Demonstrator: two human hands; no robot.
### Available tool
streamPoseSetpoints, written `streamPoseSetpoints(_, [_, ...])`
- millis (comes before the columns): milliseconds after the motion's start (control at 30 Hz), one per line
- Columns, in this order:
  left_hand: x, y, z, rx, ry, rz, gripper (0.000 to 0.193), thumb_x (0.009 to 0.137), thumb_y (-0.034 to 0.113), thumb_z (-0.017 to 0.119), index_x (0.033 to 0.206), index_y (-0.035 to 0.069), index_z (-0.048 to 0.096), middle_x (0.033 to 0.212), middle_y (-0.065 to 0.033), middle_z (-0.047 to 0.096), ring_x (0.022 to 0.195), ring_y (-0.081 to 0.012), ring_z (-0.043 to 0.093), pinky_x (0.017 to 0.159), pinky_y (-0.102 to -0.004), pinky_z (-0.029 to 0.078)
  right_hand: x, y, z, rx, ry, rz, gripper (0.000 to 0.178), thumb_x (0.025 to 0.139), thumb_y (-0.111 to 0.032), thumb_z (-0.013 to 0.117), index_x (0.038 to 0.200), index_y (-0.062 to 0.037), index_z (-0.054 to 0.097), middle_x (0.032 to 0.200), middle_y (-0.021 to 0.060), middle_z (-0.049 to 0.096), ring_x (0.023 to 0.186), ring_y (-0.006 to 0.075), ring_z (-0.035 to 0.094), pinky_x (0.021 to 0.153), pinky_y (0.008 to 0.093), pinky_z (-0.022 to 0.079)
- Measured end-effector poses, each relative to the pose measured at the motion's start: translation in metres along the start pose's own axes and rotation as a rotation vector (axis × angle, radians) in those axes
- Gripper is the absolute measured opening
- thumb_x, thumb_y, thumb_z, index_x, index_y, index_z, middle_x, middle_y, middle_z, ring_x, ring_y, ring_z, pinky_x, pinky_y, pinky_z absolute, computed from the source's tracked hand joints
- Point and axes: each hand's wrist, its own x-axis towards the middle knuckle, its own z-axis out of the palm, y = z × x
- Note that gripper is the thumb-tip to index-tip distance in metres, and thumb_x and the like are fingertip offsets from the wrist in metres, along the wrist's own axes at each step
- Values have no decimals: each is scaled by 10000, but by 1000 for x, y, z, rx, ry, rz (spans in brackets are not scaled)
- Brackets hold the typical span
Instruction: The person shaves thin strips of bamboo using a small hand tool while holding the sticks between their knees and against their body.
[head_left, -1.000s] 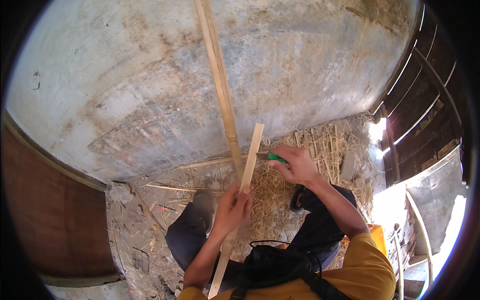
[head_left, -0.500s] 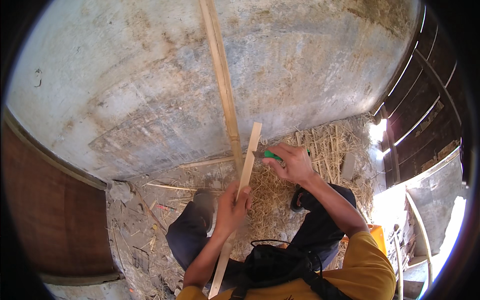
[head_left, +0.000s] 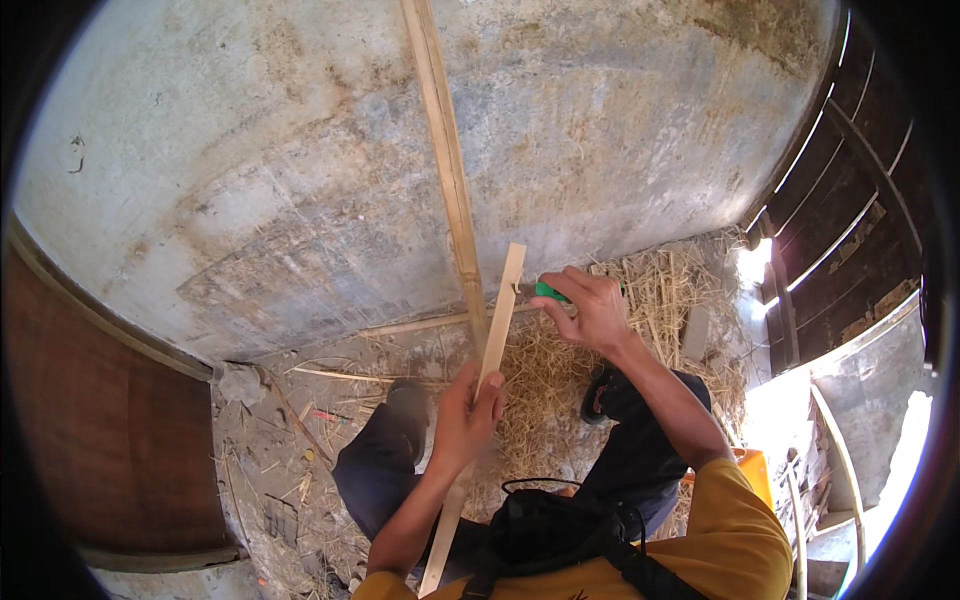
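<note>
In my left hand [head_left: 468, 412] is a long, flat, pale bamboo strip [head_left: 504, 300], with the fingers wrapped round its middle. The strip slants upward and away from me, its lower end passing down beside my left leg. My right hand [head_left: 592, 308] is closed on a green-handled knife [head_left: 552, 291]. The short blade points left and meets the strip's right edge near the far end, where a small curl of shaving shows. Part of the handle is hidden by my fingers.
A bamboo pole [head_left: 447, 150] leans on the stained concrete wall [head_left: 300, 180] ahead, its foot behind the strip. Curled shavings [head_left: 540, 400] cover the ground between my legs. A brown wooden panel [head_left: 110, 410] stands left; an orange-yellow container [head_left: 756, 475] is at right.
My right hand has shifted slightly up and to the right with the knife, farther along the strip. The strip's far end has tilted a little right. My left hand keeps its grip.
</note>
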Motion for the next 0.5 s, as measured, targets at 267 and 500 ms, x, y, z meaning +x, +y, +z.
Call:
streamPoseSetpoints(267, [-1,-8,1,40,-12,-30,215,1130,276,582,1128,63,606,691,56,531,590,-24,458,538,-229,352,8,20,-2,-42,27,88,243,964,-315,780,1021,-79,777,835,89,721,601,277,677,560,395,542])
streamPoseSetpoints(500, [-20,-19,14,99,-103,72,173,1113,224,604,1126,51,603,737,61,502,651,-22,442,583,-222,348,33,80,-35,-72,178,541,300,1007,-347,735,1012,-52,793,698,128,674,594,256,634,556,371,484])
